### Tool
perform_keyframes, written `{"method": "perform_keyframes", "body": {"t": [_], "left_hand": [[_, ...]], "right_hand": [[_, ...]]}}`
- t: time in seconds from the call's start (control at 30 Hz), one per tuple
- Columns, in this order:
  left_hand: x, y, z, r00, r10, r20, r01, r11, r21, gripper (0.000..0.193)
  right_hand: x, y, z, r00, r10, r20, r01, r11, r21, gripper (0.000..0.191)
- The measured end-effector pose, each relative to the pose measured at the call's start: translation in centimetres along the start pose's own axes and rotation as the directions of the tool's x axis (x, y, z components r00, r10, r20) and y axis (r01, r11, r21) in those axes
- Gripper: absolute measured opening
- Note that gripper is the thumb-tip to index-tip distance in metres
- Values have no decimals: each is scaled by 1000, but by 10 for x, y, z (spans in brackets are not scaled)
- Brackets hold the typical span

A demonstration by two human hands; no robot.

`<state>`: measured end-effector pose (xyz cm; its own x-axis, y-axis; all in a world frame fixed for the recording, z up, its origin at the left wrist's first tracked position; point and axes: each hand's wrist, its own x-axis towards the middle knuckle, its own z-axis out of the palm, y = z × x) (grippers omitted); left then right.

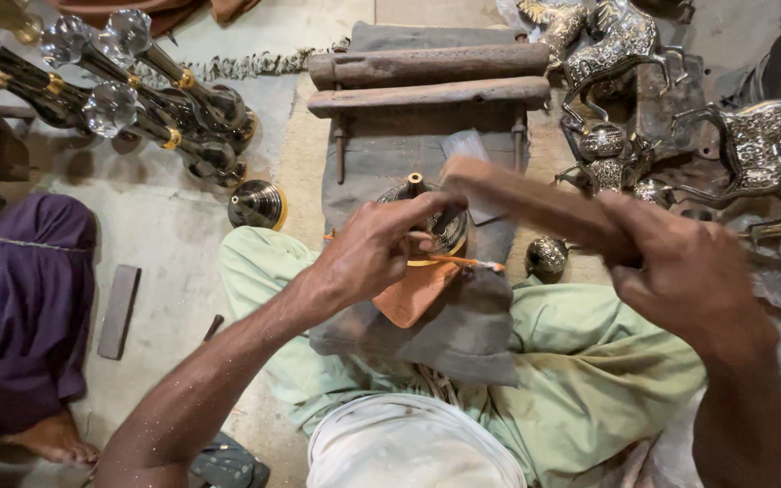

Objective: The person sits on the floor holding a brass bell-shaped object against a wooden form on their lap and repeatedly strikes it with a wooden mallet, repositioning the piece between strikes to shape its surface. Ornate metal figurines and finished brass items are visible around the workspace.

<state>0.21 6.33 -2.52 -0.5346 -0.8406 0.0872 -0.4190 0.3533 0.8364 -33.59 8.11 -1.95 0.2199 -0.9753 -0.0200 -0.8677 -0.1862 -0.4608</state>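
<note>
Left hand [381, 248] pinches thin chisel [463, 262] on engraved metal base [436, 221]; right hand [680, 271] grips wooden mallet [535, 203]; metal horse figures [752, 145] right of base.

Round metal piece [427, 217] on lap cloth [463, 316]; horse figures [752, 145] right, vases [137, 99] left (perhaps lying down).
</note>
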Motion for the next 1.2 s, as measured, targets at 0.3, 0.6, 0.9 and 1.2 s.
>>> {"method": "perform_keyframes", "body": {"t": [0.3, 0.6, 0.9, 1.2], "left_hand": [[0, -3, -2, 999, -18, 31, 21, 996, -91, 50], [0, -11, -2, 997, 50, 51, -49, 998, -30, 55], [2, -11, -6, 994, 81, 75, -79, 996, -34, 56], [4, -11, -11, 979, 160, 127, -151, 985, -78, 59]], "right_hand": [[-6, 0, -4, 997, -53, -59, 49, 996, -71, 67], [-9, 11, 6, 1000, -24, -5, 24, 998, 52, 58], [-9, 6, 4, 985, -132, -112, 132, 991, -9, 55], [-15, -1, 10, 987, -23, -158, 38, 995, 94, 51]]}}
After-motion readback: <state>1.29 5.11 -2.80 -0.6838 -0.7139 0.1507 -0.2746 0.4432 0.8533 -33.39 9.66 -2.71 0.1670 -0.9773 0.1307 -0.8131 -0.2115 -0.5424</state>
